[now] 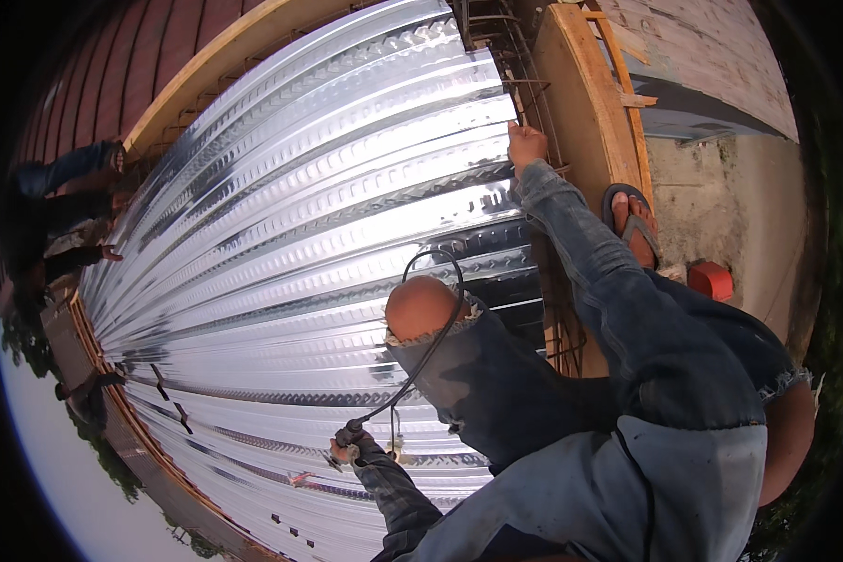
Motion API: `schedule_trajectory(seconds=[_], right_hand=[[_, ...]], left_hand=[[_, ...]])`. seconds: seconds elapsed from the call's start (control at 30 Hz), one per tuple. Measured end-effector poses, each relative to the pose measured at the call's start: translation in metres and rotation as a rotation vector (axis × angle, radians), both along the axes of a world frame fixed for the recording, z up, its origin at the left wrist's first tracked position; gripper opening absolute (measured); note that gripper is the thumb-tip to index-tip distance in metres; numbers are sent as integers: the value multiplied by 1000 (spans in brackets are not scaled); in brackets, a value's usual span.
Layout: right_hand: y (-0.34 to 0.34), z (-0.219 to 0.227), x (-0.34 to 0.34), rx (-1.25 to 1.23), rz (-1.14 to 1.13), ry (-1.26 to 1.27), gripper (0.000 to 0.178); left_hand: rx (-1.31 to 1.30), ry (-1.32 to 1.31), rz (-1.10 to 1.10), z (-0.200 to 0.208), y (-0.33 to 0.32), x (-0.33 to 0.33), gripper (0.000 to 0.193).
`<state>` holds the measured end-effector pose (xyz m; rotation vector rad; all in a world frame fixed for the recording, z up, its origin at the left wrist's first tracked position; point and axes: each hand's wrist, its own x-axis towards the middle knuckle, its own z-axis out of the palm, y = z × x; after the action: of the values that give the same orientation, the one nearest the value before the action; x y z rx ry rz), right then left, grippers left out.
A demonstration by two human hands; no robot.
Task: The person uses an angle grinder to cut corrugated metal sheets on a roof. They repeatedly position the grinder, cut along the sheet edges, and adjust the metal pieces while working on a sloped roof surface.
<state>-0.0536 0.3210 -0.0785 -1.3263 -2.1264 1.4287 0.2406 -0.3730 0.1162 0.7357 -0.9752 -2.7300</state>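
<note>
My right hand (527,147) is closed at the near right edge of the shiny ribbed metal decking sheet (347,169), its fingers curled at the sheet's rim. Low in the view, my left hand (344,452) is wrapped round a dark corded tool (350,432); its working end is mostly hidden. From that tool a black cable (421,361) loops up over my bent knee (426,307). My sandalled foot (633,223) rests to the right of the sheet, beside the wooden board.
A wooden formwork board (581,94) runs along the right, with steel rebar (525,70) between it and the decking. A red object (710,279) lies near my foot. At the far left stand other people, one with a hand (110,253) near the sheets. Small dark pieces (170,403) lie on the decking.
</note>
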Motion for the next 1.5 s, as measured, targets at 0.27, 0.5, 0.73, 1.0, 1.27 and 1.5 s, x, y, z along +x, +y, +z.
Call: schedule_trajectory(seconds=[0.27,0.5,0.73,1.0,1.27,1.5], right_hand=[[0,59,-5,-428,-224,141,30],[-17,61,0,-535,-59,185,31],[20,69,3,-88,321,-276,33],[-40,96,94,616,1223,-213,24],[-61,86,97,671,1164,-166,22],[-78,89,97,653,1253,-519,22]], left_hand=[[-226,-181,-277,-14,-29,-43,37],[-246,84,-1345,-48,-103,-50,59],[-298,-288,-1047,-123,-92,-23,61],[-264,-637,58,-107,28,-21,38],[-336,-788,358,-63,40,-32,21],[-308,-867,884,-64,20,-99,31]])
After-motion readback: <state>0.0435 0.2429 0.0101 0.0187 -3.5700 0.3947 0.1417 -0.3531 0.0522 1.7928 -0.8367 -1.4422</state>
